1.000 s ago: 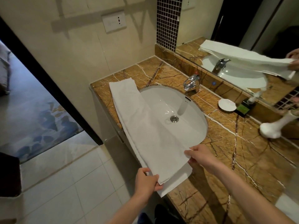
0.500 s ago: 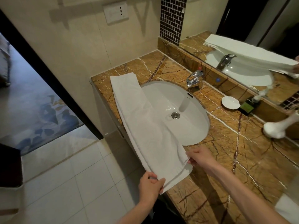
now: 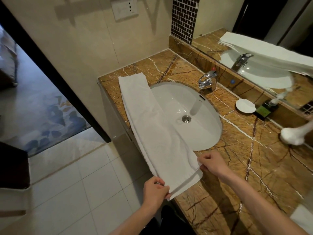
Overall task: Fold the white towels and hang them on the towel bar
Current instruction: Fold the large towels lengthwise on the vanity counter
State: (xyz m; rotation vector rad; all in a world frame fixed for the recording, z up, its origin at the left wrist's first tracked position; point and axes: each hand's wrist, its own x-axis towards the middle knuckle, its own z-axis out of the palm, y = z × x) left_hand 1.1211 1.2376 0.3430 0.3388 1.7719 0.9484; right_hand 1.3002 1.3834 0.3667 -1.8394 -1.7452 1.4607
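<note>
White towel (image 3: 153, 126) (folded into a long strip) lies across the counter (image 3: 264, 167) and sink (image 3: 199, 116) edge at frame centre; left hand (image 3: 155, 189) and right hand (image 3: 211, 162) each pinch a near corner.

Faucet (image 3: 207, 80) and dish (image 3: 245, 106) stand behind open counter (image 3: 254, 168).

Long folded white towel (image 3: 152, 126) lies along bench (image 3: 254, 175) front edge, partly covering the sink (image 3: 194, 106). Left grip (image 3: 155, 190) pinches near-end outer corner, right grip (image 3: 212, 164) pinches inner corner. Faucet (image 3: 207, 80) and small white dish (image 3: 245, 106) behind sink.
</note>
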